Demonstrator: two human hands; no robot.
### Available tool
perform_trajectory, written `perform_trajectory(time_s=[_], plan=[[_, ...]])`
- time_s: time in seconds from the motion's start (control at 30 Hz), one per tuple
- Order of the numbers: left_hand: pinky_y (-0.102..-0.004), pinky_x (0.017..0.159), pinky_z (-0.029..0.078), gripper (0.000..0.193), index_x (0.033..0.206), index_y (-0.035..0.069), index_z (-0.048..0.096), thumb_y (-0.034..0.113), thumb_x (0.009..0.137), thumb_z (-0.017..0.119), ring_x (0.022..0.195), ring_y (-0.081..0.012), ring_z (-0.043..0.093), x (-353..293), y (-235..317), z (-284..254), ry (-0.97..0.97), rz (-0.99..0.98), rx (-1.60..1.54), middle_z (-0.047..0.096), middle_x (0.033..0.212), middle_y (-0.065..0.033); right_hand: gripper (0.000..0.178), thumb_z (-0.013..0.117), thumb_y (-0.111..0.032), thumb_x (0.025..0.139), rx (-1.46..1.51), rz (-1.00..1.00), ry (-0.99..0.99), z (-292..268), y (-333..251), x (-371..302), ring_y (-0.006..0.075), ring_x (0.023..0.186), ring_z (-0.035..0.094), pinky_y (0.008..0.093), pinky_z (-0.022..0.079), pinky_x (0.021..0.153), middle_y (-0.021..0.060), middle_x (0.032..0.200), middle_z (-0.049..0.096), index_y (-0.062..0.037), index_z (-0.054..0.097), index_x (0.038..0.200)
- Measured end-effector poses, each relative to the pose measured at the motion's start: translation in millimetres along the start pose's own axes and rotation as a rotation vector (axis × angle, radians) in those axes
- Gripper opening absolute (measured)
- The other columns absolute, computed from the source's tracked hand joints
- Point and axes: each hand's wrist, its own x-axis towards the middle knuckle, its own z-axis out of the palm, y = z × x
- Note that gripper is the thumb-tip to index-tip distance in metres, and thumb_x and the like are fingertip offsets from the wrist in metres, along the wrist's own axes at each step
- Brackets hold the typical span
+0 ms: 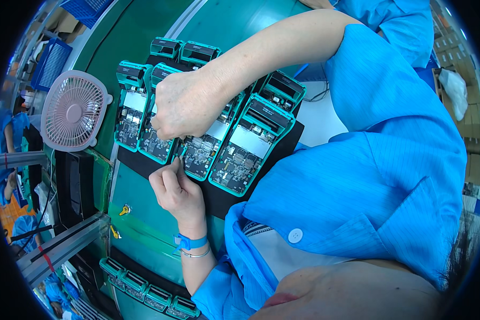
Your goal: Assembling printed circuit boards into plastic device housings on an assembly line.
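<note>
- A small pink fan point(73, 110) is seen standing at the left of the green bench point(144, 32).
- Blue crates point(52, 61) are stacked beyond the fan, near the upper left rim.
- A row of teal housings point(144, 288) is laid along the lower edge.
- A metal rail point(64, 242) is set across the lower left.
- A white bag point(456, 88) is seen at the far right.

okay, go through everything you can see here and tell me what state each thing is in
Teal devices: backs open, circuit boards bare, lying on a black mat.
Left hand: pinching a small teal part.
Right hand: pressed down on one device.
Pink fan: lying by the mat; running or not, can't tell.
</note>
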Motion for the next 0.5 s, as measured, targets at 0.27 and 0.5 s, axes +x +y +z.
perform_trajectory(time_s=[0.27,0.5], plan=[[-0.0378,0.067,0.052,0.012,0.091,-0.001,0.069,-0.01,0.084,0.073,0.08,-0.0269,0.063,0.9,-1.1,0.0,0.002,-0.005,-0.015,0.059,0.091,-0.0114,0.022,0.073,-0.028,0.085,-0.023,0.014,-0.026,-3.7,-1.0,0.4,0.0265,0.079,0.073,0.0407,0.058,0.058,0.0063,0.09,0.072,-0.0076,0.073,0.093],[-0.0376,0.067,0.052,0.012,0.09,-0.002,0.068,-0.01,0.084,0.073,0.08,-0.0269,0.063,1.0,-0.3,0.5,0.005,-0.007,-0.021,0.058,0.09,-0.0113,0.022,0.073,-0.028,0.085,-0.028,0.016,-0.025,-2.3,-1.3,1.2,0.0263,0.077,0.073,0.04,0.058,0.058,0.0061,0.089,0.072,-0.0079,0.073,0.092]])
